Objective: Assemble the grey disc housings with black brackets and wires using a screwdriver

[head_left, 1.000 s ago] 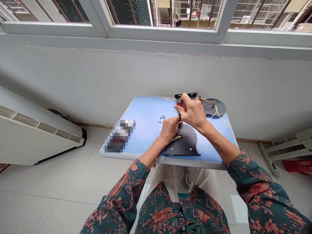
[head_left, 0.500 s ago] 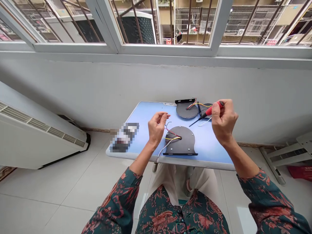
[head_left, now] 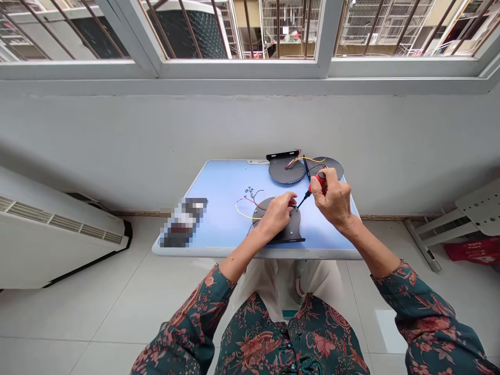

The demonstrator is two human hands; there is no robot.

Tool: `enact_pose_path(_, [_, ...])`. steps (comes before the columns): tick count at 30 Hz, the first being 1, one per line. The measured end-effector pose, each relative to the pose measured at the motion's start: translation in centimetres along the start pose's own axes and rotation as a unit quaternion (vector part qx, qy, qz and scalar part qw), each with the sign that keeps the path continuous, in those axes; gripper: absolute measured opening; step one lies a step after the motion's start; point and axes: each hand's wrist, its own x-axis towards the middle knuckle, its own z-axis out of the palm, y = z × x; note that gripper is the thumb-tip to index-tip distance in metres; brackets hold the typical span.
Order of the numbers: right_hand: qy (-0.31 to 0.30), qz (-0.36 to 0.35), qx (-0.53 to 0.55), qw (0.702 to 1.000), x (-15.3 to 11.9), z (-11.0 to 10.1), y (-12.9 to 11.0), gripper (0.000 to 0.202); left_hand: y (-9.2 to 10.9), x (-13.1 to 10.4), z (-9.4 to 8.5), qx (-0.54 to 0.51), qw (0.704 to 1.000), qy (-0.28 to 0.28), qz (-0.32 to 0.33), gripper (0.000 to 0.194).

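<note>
My right hand (head_left: pixel 333 202) is closed round the red and black handle of a screwdriver (head_left: pixel 317 182). Its thin shaft slants down to the left, and the tip meets a small screw (head_left: pixel 296 208) near the right edge of a dark grey rounded plate (head_left: pixel 294 224). My left hand (head_left: pixel 278 212) rests over that plate, fingers curled and pressed together beside the screwdriver tip; whatever they pinch is hidden. Red, yellow and black wires (head_left: pixel 247 212) trail from the plate to the left. Other screws sit on the plate. Its black flange (head_left: pixel 292 240) faces me.
Two similar dark units, one with a black bracket (head_left: pixel 287 171) and one round (head_left: pixel 332 165), lie at the table's back right. Small dark screws (head_left: pixel 249 192) are scattered on the blue tabletop (head_left: pixel 222 187). A blurred patch (head_left: pixel 183 224) covers something at the left edge.
My left hand has moved from above the wires onto the plate. My right hand has brought the screwdriver down and left, its tip now at a screw. The view has shifted slightly.
</note>
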Motion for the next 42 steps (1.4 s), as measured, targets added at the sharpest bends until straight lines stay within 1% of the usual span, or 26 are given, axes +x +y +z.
enact_pose_path(4, [-0.001,0.003,-0.003,1.000,-0.3,0.1,0.3,0.025,-0.8,-0.2,0.5,0.009,1.000,0.001,0.009,0.040])
enact_pose_path(7, [0.000,0.006,-0.001,1.000,-0.2,0.1,0.3,0.025,-1.0,-0.3,0.6,0.011,1.000,-0.001,0.010,0.039])
enact_pose_path(12, [-0.013,0.004,0.008,1.000,-0.1,0.2,0.2,0.025,-0.7,-0.3,0.5,0.023,1.000,-0.007,0.012,0.039])
enact_pose_path(16, [-0.003,-0.007,-0.004,1.000,-0.1,0.3,0.2,0.027,-0.5,-0.4,0.3,0.037,0.999,-0.011,0.018,0.039])
enact_pose_path(22, [-0.020,-0.013,-0.004,1.000,0.2,0.3,0.0,0.026,-0.4,-0.4,0.2,0.059,0.998,-0.023,0.022,0.041])
enact_pose_path(28, [-0.029,-0.023,-0.014,0.999,0.5,0.2,-0.4,0.024,-0.1,-0.3,0.2,0.091,0.995,-0.025,0.026,0.037])
enact_pose_path(30, [-0.049,-0.029,-0.007,0.998,0.8,0.0,-0.5,0.024,0.1,-0.4,0.1,0.096,0.995,-0.030,0.022,0.035])
enact_pose_path(32, [-0.088,-0.029,0.012,0.996,1.4,-0.2,-0.6,0.022,0.2,-0.4,0.0,0.091,0.995,-0.036,0.018,0.033])
enact_pose_path(35, [-0.154,0.000,0.032,0.988,2.7,-0.6,-1.1,0.017,0.5,-0.3,-0.2,0.071,0.996,-0.043,0.010,0.031])
enact_pose_path(38, [-0.191,0.030,-0.015,0.981,4.0,-0.6,-2.0,0.017,0.7,0.2,-0.6,0.053,0.997,-0.048,0.006,0.026])
enact_pose_path(42, [-0.206,0.030,-0.107,0.972,4.5,0.0,-3.6,0.021,0.9,1.1,-1.6,0.026,0.997,-0.069,-0.010,0.027])
